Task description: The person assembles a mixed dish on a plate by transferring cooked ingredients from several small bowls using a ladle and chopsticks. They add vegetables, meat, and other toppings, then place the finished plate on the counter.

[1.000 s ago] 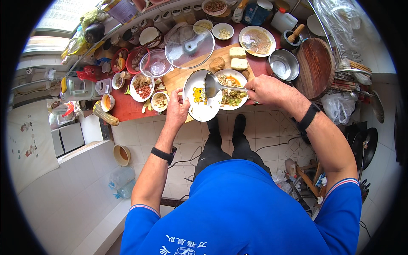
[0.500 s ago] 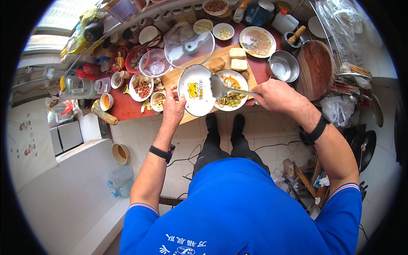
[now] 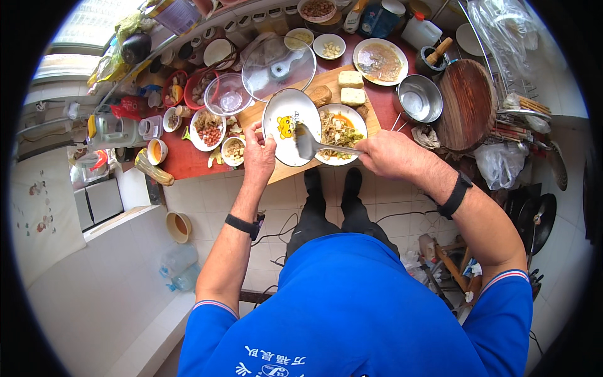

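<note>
My left hand [image 3: 259, 154] grips the near rim of a white plate [image 3: 284, 110] with a yellow cartoon print, tilted up over the wooden cutting board [image 3: 326, 81]. My right hand [image 3: 388, 154] holds a metal spoon [image 3: 309, 144] whose bowl rests against the tilted plate. Just right of it sits a second white plate [image 3: 342, 129] heaped with shredded vegetables. Both wrists wear black bands.
The red counter [image 3: 188, 160] is crowded: a glass lid [image 3: 278, 66], glass bowl [image 3: 229, 100], small dishes of chopped food, two tofu blocks [image 3: 352, 88], a steel bowl [image 3: 419, 100], a round wooden board [image 3: 468, 103], a plate of sauce [image 3: 379, 61]. Tiled floor lies below.
The printed plate has been tipped up further and is now empty; the spoon has moved from the vegetable plate onto the tilted plate.
</note>
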Demonstrator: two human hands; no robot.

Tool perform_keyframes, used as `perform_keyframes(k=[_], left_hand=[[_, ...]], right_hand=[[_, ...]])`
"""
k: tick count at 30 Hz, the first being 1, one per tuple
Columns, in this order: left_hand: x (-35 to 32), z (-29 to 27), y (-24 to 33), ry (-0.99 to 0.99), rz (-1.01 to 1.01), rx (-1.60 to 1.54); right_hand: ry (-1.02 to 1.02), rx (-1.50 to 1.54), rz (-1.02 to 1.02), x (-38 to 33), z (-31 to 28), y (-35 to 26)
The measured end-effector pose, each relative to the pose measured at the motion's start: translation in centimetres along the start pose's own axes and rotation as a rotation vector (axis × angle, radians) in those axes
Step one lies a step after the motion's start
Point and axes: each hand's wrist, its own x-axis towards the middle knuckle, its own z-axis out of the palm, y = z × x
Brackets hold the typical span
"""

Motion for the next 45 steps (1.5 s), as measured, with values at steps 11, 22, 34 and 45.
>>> perform_keyframes(k=[11, 22, 34, 45], left_hand=[[0.3, 0.4, -0.1, 0.011, 0.02, 0.021], [0.5, 0.1, 0.8, 0.017, 0.057, 0.021], [0.2, 0.2, 0.1, 0.02, 0.034, 0.052], [-0.4, -0.3, -0.4, 0.014, -0.02, 0.032]], right_hand=[[0.037, 0.146, -0.007, -1.7, -0.9, 1.3], [0.094, -0.019, 0.107, -1.9, -0.1, 2.4], [0.064, 0.061, 0.054, -2.0, 1.4, 2.0], [0.093, 0.116, 0.017, -2.1, 2.1, 1.1]])
